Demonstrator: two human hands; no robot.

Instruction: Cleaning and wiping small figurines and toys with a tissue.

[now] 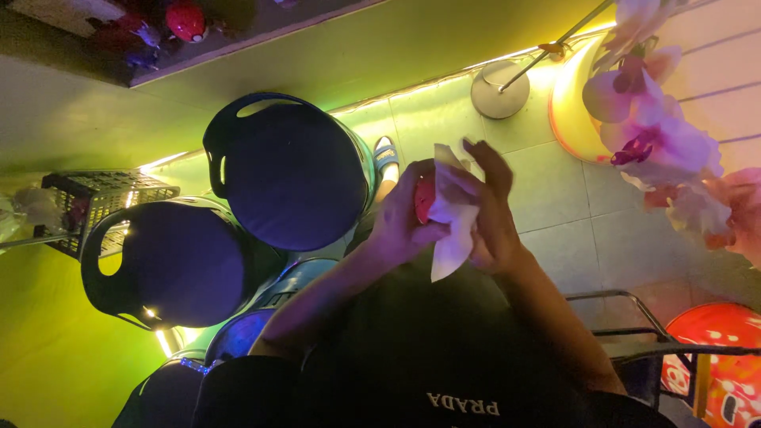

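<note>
Wiping appears to be the step in hand: our left hand is clenched around a small red round object, and our right hand grasps a white paper sheet pressed against it, fingers spread over the top edge. The red object sits between the two hands, mostly hidden by the paper; we cannot tell what it is. Judgement: to do this well, we should keep the left grip firm while turning the object a little at a time, and let the right hand fold the paper so that a fresh face meets the surface; the loose lower corner of the sheet hangs free and could tear or slip if tugged. Containers: to the left of the left hand stand two dark round lidded tubs, one nearer and one farther out, each with a cut-out handle slot at the rim; lids closed, contents not visible. Beyond those, farthest left, a dark wire basket holds some pale items, too blurred to identify. Right of the right hand, a yellow glowing pot holds pink-white orchid flowers. Below the right forearm, a red spotted ball sits in a dark metal frame. A round lamp base rests on the tiled floor beyond the hands.
</note>
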